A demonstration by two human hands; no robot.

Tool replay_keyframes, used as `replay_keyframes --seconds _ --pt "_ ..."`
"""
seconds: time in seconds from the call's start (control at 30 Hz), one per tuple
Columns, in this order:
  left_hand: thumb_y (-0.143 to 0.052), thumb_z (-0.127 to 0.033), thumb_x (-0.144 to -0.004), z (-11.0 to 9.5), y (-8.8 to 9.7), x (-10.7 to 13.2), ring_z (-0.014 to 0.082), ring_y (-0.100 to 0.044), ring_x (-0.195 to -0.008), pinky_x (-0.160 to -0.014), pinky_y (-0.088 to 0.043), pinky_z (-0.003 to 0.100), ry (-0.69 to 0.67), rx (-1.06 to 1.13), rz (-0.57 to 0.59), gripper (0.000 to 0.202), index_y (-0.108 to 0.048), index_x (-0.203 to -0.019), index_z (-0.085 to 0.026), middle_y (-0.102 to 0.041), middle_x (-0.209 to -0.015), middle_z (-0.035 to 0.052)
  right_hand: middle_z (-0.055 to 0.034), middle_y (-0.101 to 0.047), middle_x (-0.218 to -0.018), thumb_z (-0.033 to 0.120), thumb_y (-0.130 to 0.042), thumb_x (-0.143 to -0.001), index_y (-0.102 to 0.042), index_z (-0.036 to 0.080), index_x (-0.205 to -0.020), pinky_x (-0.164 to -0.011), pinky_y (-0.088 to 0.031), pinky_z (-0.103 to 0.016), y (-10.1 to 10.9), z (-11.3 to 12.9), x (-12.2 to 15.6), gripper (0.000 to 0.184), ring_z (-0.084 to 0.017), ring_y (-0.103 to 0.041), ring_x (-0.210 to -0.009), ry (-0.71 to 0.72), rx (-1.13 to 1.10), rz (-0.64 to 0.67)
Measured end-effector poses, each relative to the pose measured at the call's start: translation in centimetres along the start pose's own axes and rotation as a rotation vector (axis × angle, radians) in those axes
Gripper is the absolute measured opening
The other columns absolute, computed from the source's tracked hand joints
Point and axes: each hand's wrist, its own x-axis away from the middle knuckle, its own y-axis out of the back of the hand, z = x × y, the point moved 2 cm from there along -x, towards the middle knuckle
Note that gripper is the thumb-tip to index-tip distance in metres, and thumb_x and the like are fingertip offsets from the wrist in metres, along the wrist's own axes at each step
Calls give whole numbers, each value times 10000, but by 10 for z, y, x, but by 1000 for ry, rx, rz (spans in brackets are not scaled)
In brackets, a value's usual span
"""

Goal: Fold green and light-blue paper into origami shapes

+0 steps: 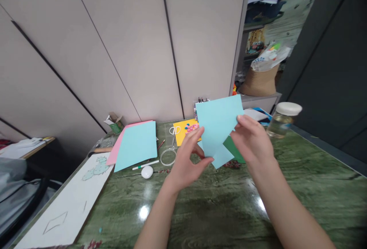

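Observation:
A light-blue sheet of paper (pixel 219 115) is held up over the table between my two hands. My left hand (pixel 190 161) grips its left and lower edge, thumb at the bottom corner and fingers along the side. With thumb and fingers, my right hand (pixel 254 138) pinches the right edge. Behind and below the held sheet, a smaller light-blue piece (pixel 219 159) shows, partly hidden. A green sheet (pixel 236 150) lies beside it, partly covered by my right hand.
Light-blue paper (pixel 137 144) lies over pink paper (pixel 114 151) at left. Nearby are white scissors (pixel 174 131), a yellow card (pixel 179 132), a marker (pixel 145 165), a white egg-shaped object (pixel 147 172) and a drawing sheet (pixel 69 199). A lidded jar (pixel 282 121) stands right.

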Motion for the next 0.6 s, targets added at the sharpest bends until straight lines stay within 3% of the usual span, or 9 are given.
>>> replay_keyframes --seconds 0.13,0.27,0.6 --pt "-688 -141 -741 2 1 -3 81 -557 -671 -697 -511 231 58 -13 19 592 -503 -1267 -340 -645 -1081 13 23 -511 -562 247 -740 -620 -576 181 -475 -587 -408 -258 0 -4 -1 229 -98 -487 -595 -15 -38 -37" --pt "-631 -151 -794 -1 1 -6 123 -615 -787 -722 -489 230 145 11 115 243 -698 -1002 -257 -708 -925 12 22 -523 -554 215 -735 -599 -589 178 -485 -582 -402 -252 2 -8 -3 189 -99 -483 -600 -7 -51 -83" --pt "-572 -104 -819 -6 4 -10 130 -610 -784 -687 -446 228 206 -36 226 259 -708 -993 -240 -716 -916 8 43 -496 -535 181 -694 -671 -524 166 -506 -588 -389 -239 4 -21 -6 237 -85 -463 -574 -71 -160 -37"
